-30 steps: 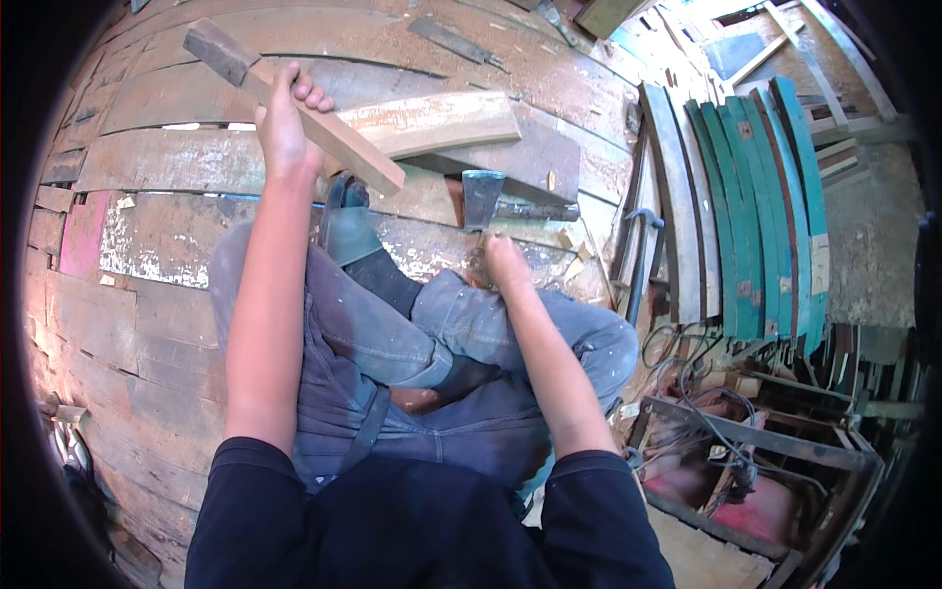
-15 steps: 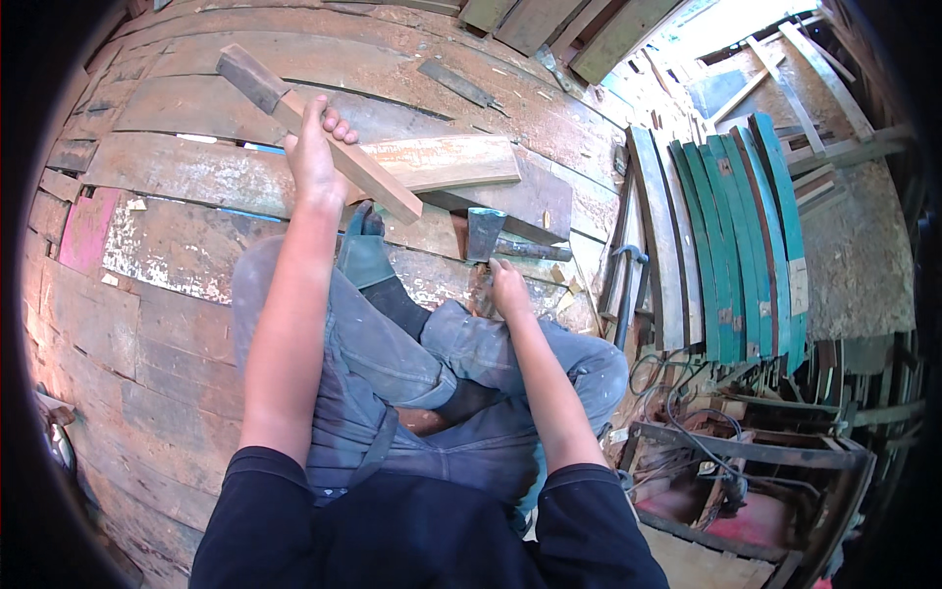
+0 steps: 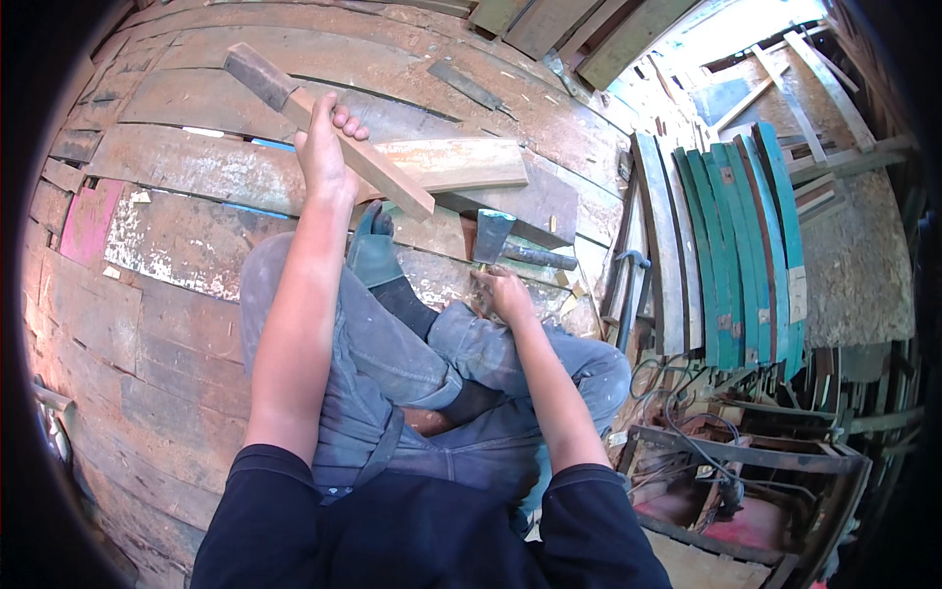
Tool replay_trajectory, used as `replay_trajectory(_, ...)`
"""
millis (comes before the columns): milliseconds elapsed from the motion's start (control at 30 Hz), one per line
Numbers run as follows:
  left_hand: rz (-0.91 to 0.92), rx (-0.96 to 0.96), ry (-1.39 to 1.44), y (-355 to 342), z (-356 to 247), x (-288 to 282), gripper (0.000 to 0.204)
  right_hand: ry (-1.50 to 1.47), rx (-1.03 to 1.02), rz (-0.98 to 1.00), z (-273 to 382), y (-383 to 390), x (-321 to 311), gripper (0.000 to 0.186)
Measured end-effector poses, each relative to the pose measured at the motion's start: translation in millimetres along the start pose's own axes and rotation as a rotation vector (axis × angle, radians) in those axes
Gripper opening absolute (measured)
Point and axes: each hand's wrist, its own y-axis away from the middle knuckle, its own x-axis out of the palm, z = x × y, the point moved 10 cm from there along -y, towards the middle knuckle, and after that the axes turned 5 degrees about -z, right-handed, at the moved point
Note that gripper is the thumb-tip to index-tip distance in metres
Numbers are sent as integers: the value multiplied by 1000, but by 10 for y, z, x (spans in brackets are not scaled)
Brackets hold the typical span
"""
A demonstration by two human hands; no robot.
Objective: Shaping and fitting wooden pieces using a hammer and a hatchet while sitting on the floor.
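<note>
My left hand [image 3: 327, 157] is closed around a squared wooden bar [image 3: 378, 175] that slants from upper left to lower right. The bar's far end is dark and weathered; the rest is bare, light brown wood. Close by, my right hand [image 3: 504, 293] has its fingers curled just below the dark blade [image 3: 493, 238] of an axe-like tool. What those fingers hold is hard to make out. A dark rounded shaft [image 3: 538, 257] lies beside the blade. Behind it rest a thick dark wooden block [image 3: 530, 194] and a paler plank [image 3: 456, 163] lying over it.
My crossed legs [image 3: 392, 344] are on a worn plank floor [image 3: 186, 344] strewn with shavings. Several green-painted boards [image 3: 731, 245] lean at the right, with a dark bar clamp [image 3: 630, 285] beside them. A rusty metal frame with cables [image 3: 746, 452] stands at lower right.
The view has shifted slightly, moving the scene a little to the right. My right hand has moved slightly left beneath the blade. The left hand still holds the wooden bar.
</note>
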Motion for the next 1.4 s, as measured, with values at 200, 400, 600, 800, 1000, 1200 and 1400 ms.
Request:
replay_trajectory(200,16,21,31,-79,-30,-55,17,120,141,96,-86,-53,156,24)
replay_trajectory(400,36,-10,129,-61,-151,46,18,-2,72,430,-299,-220,-251,18)
replay_trajectory(600,42,59,158,-56,-537,110,18,-314,116,-846,-131,-782,-2880,76)
replay_trajectory(800,47,156,61,2,-646,203,16,-396,-160,101,944,-1049,-640,41)
replay_trajectory(1000,6,100,35,-153,-460,-3,14,-494,-90,-136,1338,-1190,163,52)
replay_trajectory(1200,-3,32,73,-177,-355,46,14,-409,-97,-174,1289,-1190,423,40)
replay_trajectory(1400,5,59,53,-200,-391,10,14,-370,-81,-357,1375,-1159,88,38)
